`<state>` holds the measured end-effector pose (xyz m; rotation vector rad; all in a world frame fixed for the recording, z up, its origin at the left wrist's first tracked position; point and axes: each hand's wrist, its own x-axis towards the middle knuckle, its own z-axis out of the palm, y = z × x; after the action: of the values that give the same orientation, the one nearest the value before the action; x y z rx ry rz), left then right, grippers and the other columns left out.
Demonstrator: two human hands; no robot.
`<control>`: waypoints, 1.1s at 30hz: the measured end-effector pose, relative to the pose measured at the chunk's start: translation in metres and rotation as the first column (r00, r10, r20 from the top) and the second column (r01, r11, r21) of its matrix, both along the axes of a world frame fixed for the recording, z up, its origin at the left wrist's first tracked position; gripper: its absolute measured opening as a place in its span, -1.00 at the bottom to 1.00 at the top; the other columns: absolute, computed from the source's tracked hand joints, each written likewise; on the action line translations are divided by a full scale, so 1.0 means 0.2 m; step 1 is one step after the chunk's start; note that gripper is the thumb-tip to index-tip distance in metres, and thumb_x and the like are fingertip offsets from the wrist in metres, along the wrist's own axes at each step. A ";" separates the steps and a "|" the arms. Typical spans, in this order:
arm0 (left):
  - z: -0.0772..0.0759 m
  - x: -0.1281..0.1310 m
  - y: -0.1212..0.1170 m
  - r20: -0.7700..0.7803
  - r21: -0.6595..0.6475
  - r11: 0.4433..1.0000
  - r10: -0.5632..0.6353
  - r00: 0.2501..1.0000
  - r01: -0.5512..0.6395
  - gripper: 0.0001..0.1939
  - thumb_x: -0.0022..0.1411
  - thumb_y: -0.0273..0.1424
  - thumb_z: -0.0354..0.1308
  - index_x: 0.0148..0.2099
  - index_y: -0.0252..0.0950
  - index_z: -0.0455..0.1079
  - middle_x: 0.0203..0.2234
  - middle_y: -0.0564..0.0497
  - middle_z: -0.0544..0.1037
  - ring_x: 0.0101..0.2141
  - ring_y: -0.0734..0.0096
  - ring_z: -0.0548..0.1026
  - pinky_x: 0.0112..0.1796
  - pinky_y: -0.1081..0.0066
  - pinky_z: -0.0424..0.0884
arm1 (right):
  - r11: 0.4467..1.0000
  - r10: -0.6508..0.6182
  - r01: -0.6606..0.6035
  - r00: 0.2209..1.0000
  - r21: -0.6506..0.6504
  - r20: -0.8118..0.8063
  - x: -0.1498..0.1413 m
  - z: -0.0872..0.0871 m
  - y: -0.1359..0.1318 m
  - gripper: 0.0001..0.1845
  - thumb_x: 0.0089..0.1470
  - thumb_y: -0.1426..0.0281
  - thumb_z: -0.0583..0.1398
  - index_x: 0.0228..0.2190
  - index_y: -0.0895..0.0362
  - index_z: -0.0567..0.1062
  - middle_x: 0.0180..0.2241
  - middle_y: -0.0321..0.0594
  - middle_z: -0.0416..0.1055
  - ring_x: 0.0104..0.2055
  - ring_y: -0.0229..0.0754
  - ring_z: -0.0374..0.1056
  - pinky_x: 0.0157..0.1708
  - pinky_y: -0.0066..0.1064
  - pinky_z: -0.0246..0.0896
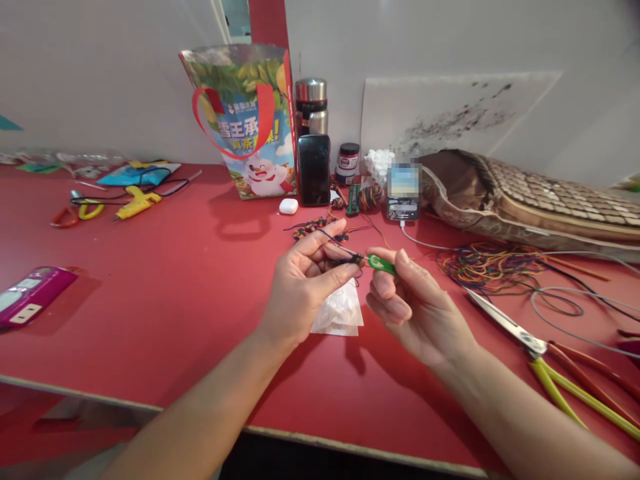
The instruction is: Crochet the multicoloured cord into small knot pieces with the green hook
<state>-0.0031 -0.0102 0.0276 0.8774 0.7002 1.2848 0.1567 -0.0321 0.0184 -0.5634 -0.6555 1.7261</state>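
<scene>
My left hand (303, 283) is pinched shut on a dark braided cord piece (345, 257) held above the red table (165, 293). My right hand (413, 303) is closed on a small green tool (381, 264), whose tip touches the cord at my left fingertips. Thin dark strands trail up and back from the pinch. A small clear plastic bag (340, 313) lies on the table just under both hands.
Scissors with yellow handles (530, 343) and a tangle of coloured cords (495, 267) lie at the right. At the back stand a printed paper bag (250, 120), a flask (311, 107), two phones (314, 170), a jar. A yellow glue gun (135, 202) and a pink case (30, 293) sit left.
</scene>
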 end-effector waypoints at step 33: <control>-0.02 0.04 -0.01 -0.118 -0.115 0.992 0.031 0.993 -0.045 -0.23 -0.06 -0.42 0.60 0.24 -0.29 0.52 -0.42 0.10 0.59 -0.38 0.44 0.56 -0.30 0.42 0.42 | 0.814 -0.538 0.224 0.637 0.536 0.552 -0.02 -0.13 -0.03 -0.76 0.32 0.26 0.31 -0.02 0.03 0.62 -0.38 -0.28 0.60 -0.45 -0.23 0.49 -0.37 -0.32 0.46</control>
<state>0.0045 -0.0127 0.0235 0.8507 0.8796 1.2206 0.1526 -0.0376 -0.0072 -0.9674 -1.2932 0.8660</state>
